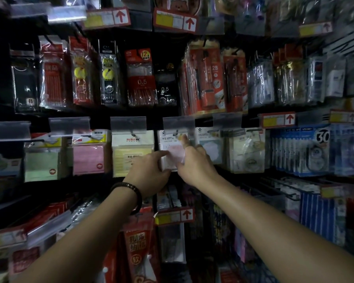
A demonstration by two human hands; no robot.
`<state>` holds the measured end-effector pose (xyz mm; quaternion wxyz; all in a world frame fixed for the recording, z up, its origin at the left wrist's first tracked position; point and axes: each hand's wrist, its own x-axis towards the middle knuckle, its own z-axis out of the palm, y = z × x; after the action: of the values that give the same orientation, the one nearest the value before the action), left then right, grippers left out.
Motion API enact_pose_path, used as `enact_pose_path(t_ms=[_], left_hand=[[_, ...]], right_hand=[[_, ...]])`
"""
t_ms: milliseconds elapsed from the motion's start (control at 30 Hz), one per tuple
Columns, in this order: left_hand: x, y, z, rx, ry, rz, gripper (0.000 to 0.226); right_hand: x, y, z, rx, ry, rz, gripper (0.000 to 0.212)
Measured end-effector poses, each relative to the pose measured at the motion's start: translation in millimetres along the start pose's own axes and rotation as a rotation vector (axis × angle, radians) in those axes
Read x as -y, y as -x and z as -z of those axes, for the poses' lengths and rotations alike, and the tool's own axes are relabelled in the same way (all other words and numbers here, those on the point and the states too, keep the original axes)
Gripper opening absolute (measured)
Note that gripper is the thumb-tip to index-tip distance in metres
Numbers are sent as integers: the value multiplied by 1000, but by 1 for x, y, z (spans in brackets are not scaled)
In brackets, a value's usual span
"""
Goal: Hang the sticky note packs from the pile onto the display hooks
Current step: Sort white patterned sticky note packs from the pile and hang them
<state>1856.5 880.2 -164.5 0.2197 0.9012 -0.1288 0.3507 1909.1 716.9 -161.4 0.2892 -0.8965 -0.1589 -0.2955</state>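
A sticky note pack (171,148) with pink notes inside is held up against the display wall, between the two hands. Its top edge is at a hook (177,132), just above the right hand's raised finger. Whether the hole is already over the hook cannot be told, because it is dark and blurry there.

A few things could go wrong from here. The hole could be missed, and the pack would then be pushed flat against the packs behind it and not hung. The thin plastic top could be bent or torn if it is pushed too hard. The pack could be dropped if it is let go before it sits on the hook. The clear tag holder (179,123) above the hands hides part of the hook, so aiming is made harder.

The left hand (149,173) is closed on the pack's lower left corner, with one finger laid straight across the front. A dark bead bracelet (132,194) is worn on that wrist. The right hand (194,166) is closed on the pack's right side, with one finger stretched up toward the hook.

A yellow pack (131,155) is hung just left of the left hand, and a pack with a blue cloud shape (211,149) just right of the right hand
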Motion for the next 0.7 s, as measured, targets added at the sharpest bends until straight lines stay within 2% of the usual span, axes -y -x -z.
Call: enact_pose_path(t_ms=[200,300,400,533,633,700], left_hand=[[-7,21,10,29,34,37,40],[-4,45,23,31,107,63,26],[5,74,32,-34,52,3,11],[19,128,32,-106,26,-40,4],[30,186,17,-112,83,-73,6],[44,230,-1,-85,130,-89,9]], right_hand=[[-2,18,5,-70,157,39,99],[-7,38,15,-112,119,71,77],[-19,66,20,-173,-14,110,54],[-33,125,4,-255,-241,188,27],[-45,179,-27,-230,-298,229,13],[-57,215,-56,-118,-298,241,9]])
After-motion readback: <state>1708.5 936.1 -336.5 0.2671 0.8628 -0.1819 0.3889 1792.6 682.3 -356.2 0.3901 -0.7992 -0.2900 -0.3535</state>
